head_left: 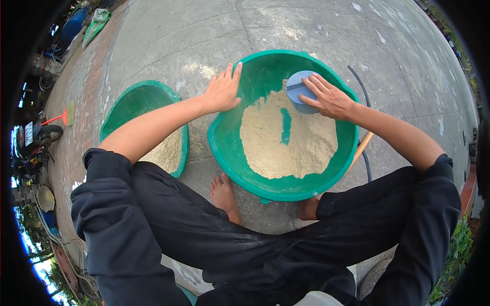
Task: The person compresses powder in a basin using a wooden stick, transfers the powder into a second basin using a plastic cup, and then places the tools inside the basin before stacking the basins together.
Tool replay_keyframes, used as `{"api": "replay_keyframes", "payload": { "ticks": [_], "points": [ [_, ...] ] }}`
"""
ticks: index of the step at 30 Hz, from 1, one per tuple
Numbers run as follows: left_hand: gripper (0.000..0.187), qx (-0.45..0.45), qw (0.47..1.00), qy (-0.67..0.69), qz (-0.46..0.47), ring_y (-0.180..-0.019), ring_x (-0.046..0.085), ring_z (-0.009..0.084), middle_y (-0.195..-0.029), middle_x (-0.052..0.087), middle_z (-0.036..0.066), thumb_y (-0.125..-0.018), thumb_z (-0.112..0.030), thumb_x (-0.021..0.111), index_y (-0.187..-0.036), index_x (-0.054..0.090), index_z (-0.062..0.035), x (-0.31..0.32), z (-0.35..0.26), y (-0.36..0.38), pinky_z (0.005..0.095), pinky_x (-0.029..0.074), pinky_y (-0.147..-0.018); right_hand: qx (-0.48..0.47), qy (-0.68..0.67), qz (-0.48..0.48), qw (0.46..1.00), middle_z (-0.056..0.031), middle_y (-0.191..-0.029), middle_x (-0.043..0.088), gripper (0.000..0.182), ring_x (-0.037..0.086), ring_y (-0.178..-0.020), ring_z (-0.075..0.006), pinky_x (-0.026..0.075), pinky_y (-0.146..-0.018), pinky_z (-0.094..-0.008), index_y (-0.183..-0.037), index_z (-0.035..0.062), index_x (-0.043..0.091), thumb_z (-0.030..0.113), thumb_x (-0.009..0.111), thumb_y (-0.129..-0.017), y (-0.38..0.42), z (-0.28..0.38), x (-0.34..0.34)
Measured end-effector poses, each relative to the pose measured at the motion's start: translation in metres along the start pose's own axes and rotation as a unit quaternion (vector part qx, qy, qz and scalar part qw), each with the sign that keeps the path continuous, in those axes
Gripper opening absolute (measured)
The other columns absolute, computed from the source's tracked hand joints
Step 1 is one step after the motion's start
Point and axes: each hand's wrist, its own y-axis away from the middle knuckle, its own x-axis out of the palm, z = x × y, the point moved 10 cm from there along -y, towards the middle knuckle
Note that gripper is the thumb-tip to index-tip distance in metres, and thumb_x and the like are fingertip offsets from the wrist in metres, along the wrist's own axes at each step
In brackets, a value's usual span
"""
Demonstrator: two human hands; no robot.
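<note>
A large green basin [224, 140] stands on the ground in front of me, with pale, coarse meal [265, 153] spread over its bottom. A green strip of bare basin shows through the middle of the meal. My left hand [223, 92] lies over the basin's left rim, fingers stretched and apart, holding nothing. At the upper right inside the basin, my right hand [329, 97] grips a blue-grey round container [296, 84] with a darker band across its top. This container rests on or just above the meal; its underside is hidden.
Left of the basin stands a smaller green tub [140, 92] with more pale meal, partly behind my left arm. A dark hose [363, 84] and a wooden stick [361, 148] lie at the right. My bare feet [223, 196] touch the basin's near side. A motorbike [35, 137] stands far left.
</note>
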Motion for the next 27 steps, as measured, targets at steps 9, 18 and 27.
{"api": "replay_keyframes", "payload": {
  "ticks": [9,18,27],
  "points": [
    [0.102,0.028,0.996,0.081,-0.022,-0.090,0.063,0.0482,-0.151,0.017,0.037,-0.079,-0.029,0.069,-0.150,0.004,0.0064,0.005,0.004,-0.001,0.0504,0.054,-0.081,0.123,-0.089,0.068,0.986,-0.0271,-0.142,0.035,0.097,0.038,-0.130,-0.0430,0.027,-0.115,-0.0485,-0.144,0.0144,0.033,0.035,0.084,-0.064,-0.026,-0.019,0.073],
    [0.091,0.028,0.993,0.113,-0.015,-0.087,0.064,0.0476,-0.152,0.009,0.037,-0.083,-0.028,0.064,-0.149,0.012,0.0073,0.010,0.004,0.001,0.0506,0.054,-0.080,0.000,-0.281,0.083,0.956,-0.0229,-0.129,0.042,0.097,0.047,-0.114,-0.0403,0.041,-0.098,-0.0494,-0.137,0.0136,0.039,0.040,0.084,-0.056,-0.040,0.047,0.041],
    [0.087,0.033,0.998,0.062,-0.002,-0.084,0.064,0.0478,-0.151,0.007,0.040,-0.083,-0.025,0.064,-0.148,0.016,0.0074,0.012,-0.003,-0.002,0.0507,0.055,-0.078,0.200,-0.145,0.175,0.953,-0.0280,-0.130,0.043,0.096,0.047,-0.114,-0.0410,0.041,-0.096,-0.0489,-0.139,0.0153,0.039,0.042,0.084,-0.059,0.008,0.010,0.082]
  ]
}}
